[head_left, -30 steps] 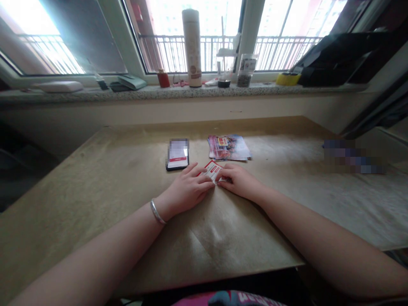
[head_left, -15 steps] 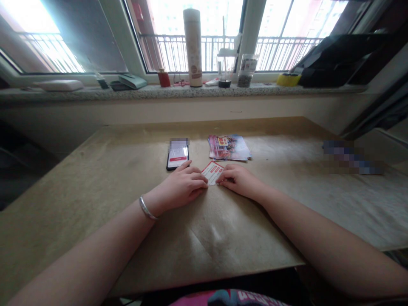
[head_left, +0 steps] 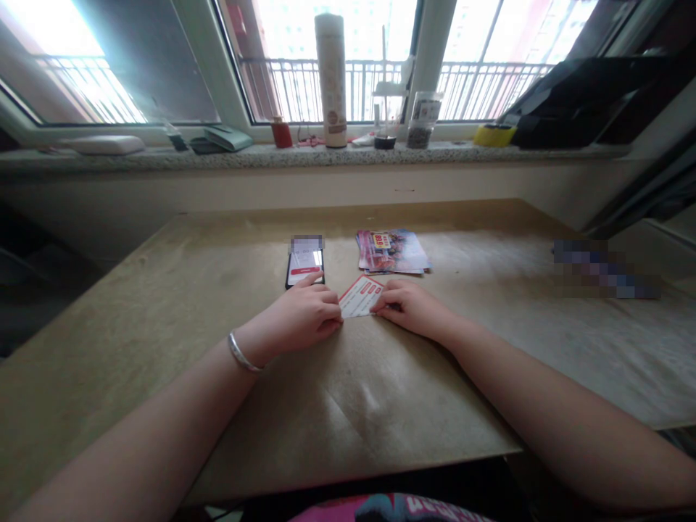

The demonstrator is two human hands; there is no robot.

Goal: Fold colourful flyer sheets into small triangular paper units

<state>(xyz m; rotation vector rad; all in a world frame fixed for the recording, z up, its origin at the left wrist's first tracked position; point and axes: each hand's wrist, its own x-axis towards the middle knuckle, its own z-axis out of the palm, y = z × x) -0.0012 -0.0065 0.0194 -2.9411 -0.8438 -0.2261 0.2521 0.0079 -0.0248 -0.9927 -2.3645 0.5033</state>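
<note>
A small white card with red markings (head_left: 360, 296) lies flat on the brown table (head_left: 163, 304). My right hand (head_left: 412, 309) pinches the card's lower right edge, fingers curled. My left hand (head_left: 301, 315) rests beside the card's left edge with fingers curled loosely, its index finger reaching toward a black phone (head_left: 304, 265) with a lit screen. A silver bracelet (head_left: 239, 354) circles my left wrist. A stack of colourful cards (head_left: 391, 251) lies just beyond the white card.
A stone windowsill (head_left: 163, 156) holds a tall white flask (head_left: 331, 80), a red jar (head_left: 281, 135), a clear container (head_left: 418, 119), a yellow tape roll (head_left: 492, 135) and a dark bag (head_left: 576, 101). A blurred patch (head_left: 603, 268) sits at the table's right.
My left hand has slid left off the white card, uncovering more of it. The card has turned slightly, and my right hand keeps hold of its edge.
</note>
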